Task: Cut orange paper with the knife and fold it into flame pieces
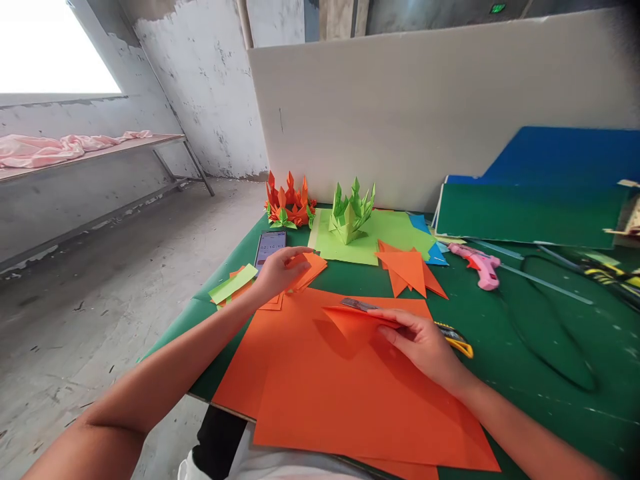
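Note:
My left hand (281, 269) rests with curled fingers on a small stack of orange paper pieces (306, 272) at the left of the green table (525, 320). My right hand (425, 340) pinches a folded orange paper triangle (353, 321) together with a yellow utility knife (456, 339), whose blade (360, 305) sticks out to the left. Both lie over large orange paper sheets (350, 400) at the table's near edge.
A phone (271, 247) lies by the left hand. Behind stand an orange origami piece (289, 200) and a green origami piece (351, 213) on light green paper. Orange triangles (410, 270), a pink glue gun (477, 265), a black cord (555, 353) and blue and green boards (540, 200) lie right.

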Action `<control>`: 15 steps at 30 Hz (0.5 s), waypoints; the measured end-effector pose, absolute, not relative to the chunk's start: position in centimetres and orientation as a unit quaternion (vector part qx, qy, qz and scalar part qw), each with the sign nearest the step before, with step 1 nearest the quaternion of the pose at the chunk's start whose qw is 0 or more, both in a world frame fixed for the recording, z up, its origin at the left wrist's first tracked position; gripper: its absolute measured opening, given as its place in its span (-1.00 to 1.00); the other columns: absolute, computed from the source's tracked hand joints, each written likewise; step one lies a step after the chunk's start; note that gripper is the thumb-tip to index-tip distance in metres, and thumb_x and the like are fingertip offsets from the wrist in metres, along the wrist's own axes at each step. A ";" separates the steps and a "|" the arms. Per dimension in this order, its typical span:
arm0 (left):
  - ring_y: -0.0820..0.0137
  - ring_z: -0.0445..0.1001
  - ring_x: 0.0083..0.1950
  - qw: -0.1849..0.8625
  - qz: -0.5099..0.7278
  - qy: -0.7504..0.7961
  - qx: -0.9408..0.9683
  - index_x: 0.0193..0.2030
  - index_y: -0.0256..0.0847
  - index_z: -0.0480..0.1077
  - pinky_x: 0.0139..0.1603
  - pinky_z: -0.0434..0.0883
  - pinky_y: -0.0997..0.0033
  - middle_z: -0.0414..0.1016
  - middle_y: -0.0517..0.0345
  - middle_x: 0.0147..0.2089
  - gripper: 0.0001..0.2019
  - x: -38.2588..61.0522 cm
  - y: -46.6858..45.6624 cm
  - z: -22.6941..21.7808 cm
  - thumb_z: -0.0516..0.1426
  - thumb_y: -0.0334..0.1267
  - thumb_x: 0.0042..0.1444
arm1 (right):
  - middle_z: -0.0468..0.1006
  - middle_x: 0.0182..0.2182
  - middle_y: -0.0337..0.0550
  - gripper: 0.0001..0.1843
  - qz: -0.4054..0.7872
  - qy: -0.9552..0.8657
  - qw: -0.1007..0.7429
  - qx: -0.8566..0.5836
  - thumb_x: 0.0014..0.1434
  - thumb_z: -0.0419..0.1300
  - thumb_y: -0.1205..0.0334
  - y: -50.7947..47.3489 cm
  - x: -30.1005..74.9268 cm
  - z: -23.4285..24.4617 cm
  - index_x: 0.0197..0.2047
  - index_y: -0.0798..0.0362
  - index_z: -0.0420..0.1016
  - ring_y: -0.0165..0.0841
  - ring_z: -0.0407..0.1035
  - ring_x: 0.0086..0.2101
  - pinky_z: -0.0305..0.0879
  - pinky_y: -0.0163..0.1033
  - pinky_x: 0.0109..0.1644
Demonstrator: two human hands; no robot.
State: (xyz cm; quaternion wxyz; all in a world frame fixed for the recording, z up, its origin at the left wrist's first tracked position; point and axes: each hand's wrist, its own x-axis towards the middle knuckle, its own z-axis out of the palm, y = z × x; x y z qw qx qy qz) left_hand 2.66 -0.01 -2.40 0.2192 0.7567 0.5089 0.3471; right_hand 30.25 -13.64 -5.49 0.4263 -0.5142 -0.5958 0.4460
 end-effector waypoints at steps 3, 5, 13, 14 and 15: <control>0.33 0.49 -0.14 0.208 0.344 0.507 0.762 0.07 -0.07 0.50 -0.11 0.39 0.43 0.53 0.14 -0.12 -0.63 2.8 1.5 -3.4 0.18 -0.20 0.11 | 0.59 0.04 -0.11 -0.64 0.449 -0.593 0.423 -0.518 0.16 0.25 0.06 -13.6 30.2 -5.3 0.01 -0.06 0.58 -0.15 0.46 0.05 0.46 -0.08 0.10; 0.31 0.49 -0.10 0.200 0.338 0.511 0.765 0.08 -0.07 0.49 -0.07 0.39 0.39 0.54 0.13 -0.07 -0.63 3.2 2.3 -3.7 0.18 -0.22 0.11 | 0.58 0.05 -0.12 -0.65 0.444 -0.596 0.420 -0.522 0.16 0.23 0.12 -13.6 30.3 -5.2 0.02 -0.06 0.57 -0.17 0.45 0.06 0.45 -0.10 0.10; 0.17 0.43 0.11 0.169 0.306 0.485 0.801 -0.27 -0.14 0.61 0.17 0.34 0.18 0.51 0.04 0.06 -0.87 5.4 3.6 -2.6 0.20 -0.25 0.14 | 0.55 0.07 -0.14 -0.57 0.402 -0.631 0.405 -0.525 0.11 0.14 0.32 -13.8 30.6 -5.2 0.05 -0.07 0.55 -0.20 0.42 0.08 0.39 -0.09 0.15; 0.14 0.36 0.21 0.165 0.309 0.473 0.808 -0.25 -0.13 0.61 0.26 0.26 0.12 0.45 0.03 0.17 -0.87 5.6 2.7 -2.2 0.21 -0.24 0.15 | 0.56 0.07 -0.13 -0.58 0.404 -0.632 0.404 -0.523 0.12 0.14 0.32 -13.9 30.6 -5.1 0.04 -0.07 0.55 -0.19 0.43 0.07 0.40 -0.09 0.13; 0.16 0.33 0.25 0.168 0.309 0.450 0.821 -0.20 -0.11 0.60 0.30 0.22 0.10 0.40 0.05 0.22 -0.85 5.8 1.5 -1.8 0.18 -0.21 0.19 | 0.56 0.06 -0.12 -0.60 0.411 -0.632 0.402 -0.520 0.13 0.13 0.30 -13.9 30.6 -5.0 0.03 -0.06 0.56 -0.18 0.44 0.06 0.43 -0.09 0.09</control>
